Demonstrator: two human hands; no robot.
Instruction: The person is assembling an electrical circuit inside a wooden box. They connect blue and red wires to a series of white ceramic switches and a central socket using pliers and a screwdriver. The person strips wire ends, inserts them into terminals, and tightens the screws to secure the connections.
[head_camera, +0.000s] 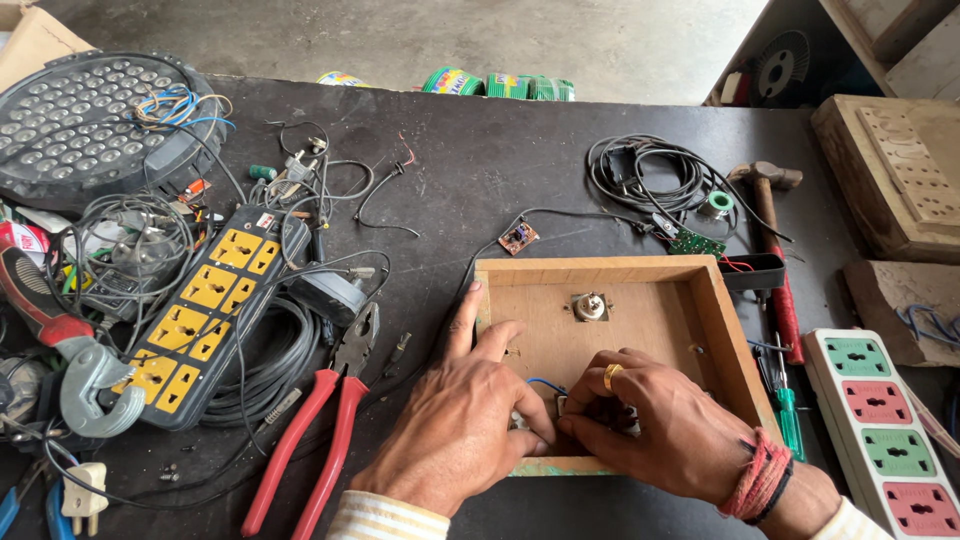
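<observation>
A shallow wooden box (720, 330) lies open on the dark workbench, with a round metal fitting (589, 307) mounted in its floor. My left hand (462, 425) rests on the box's near left corner, thumb along the left wall, fingertips pinching a small part at the near wall. My right hand (665, 425), with a gold ring and red thread wristband, presses fingertips against the same small part. A thin blue wire (545, 382) loops out just above the fingers. The part itself is mostly hidden by my fingers.
Red-handled pliers (310, 440) lie left of the box, beside a black and yellow power strip (205, 310) and tangled cables. A hammer (772, 230), green screwdriver (788, 410), white power strip (880, 440) and small circuit boards (518, 237) sit around. A round LED lamp (85, 125) is far left.
</observation>
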